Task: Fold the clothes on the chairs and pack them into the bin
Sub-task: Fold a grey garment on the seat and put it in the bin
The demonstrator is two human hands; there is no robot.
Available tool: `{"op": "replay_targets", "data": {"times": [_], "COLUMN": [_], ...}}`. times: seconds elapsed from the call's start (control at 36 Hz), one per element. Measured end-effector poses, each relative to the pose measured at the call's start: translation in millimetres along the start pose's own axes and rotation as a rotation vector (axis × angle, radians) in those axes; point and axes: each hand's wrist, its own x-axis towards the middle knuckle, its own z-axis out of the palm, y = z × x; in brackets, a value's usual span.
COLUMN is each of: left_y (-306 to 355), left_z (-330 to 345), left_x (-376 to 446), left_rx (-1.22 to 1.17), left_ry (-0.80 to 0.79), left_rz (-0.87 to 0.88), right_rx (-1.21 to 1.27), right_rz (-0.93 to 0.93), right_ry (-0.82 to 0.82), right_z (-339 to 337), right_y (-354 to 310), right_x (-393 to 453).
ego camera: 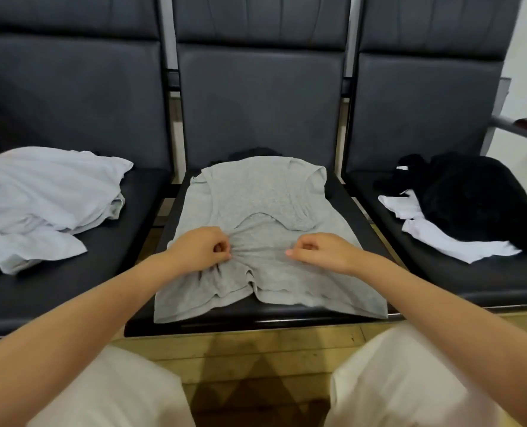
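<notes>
**Q:** What is the person doing, and how should this step go well?

**A:** The person faces a row of three dark padded chairs. Both hands work on a grey T-shirt (pixel 256 211) lying on the middle chair's seat (pixel 342 192). The left hand (pixel 202 248) and right hand (pixel 316 252) sit near each other but apart, each with fingers curled, pinching a bunch of fabric at the shirt's middle. Creases radiate between the two pinches. To fold cleanly, both pinches should likely lift level and together, so the near hem carries over evenly toward the collar; pulling the hands apart a little first would flatten the gathered cloth.

**Q:** How does the shirt look, and what else is there?

**A:** It is light heather grey, soft and thin, spread front-up with both sides already turned inward. Its near hem reaches the seat's front edge. A dark garment (pixel 250 152) peeks out behind its collar. A pale blue-grey pile of clothes (pixel 40 198) lies on the left chair; a black garment (pixel 475 198) rests on white clothing (pixel 450 241) on the right chair. No bin is in view.
</notes>
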Motion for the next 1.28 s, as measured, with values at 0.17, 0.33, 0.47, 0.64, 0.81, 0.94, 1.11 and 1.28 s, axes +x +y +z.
{"op": "replay_targets", "data": {"times": [0.17, 0.33, 0.47, 0.64, 0.81, 0.94, 1.11, 1.28], "left_y": [15.8, 52.7, 41.6, 52.2, 50.8, 27.3, 6.3, -11.8], "left_z": [1.6, 2.6, 23.5, 21.8, 3.5, -6.8, -17.7, -26.2], "left_x": [-1.6, -23.9, -29.6, -17.3, -4.8, 1.6, 1.4, -4.4], "left_rx": [-0.025, -0.097, -0.027, -0.408, -0.926, -0.596, -0.322, -0.405], "left_ry": [0.102, 0.057, -0.030, 0.024, 0.083, 0.148, 0.258, 0.317], "left_rz": [0.001, 0.065, 0.160, 0.021, -0.237, -0.183, -0.119, -0.155], "right_rx": [-0.174, -0.122, -0.135, -0.297, -0.339, -0.203, -0.195, -0.169], "right_rz": [-0.135, -0.271, -0.294, -0.327, -0.137, 0.005, 0.149, 0.266], "right_ry": [-0.025, 0.028, -0.196, -0.026, 0.126, 0.250, 0.388, 0.538], "right_z": [6.3, 14.7, 24.2, 31.0, 22.8, -6.0, -30.7, -35.2], "right_y": [-4.7, -3.8, -6.4, -6.2, -7.3, 1.0, 19.2, 25.7], "right_x": [9.4, 6.7, 1.8, 19.6, 35.9, 37.4, 32.0, 18.0]}}
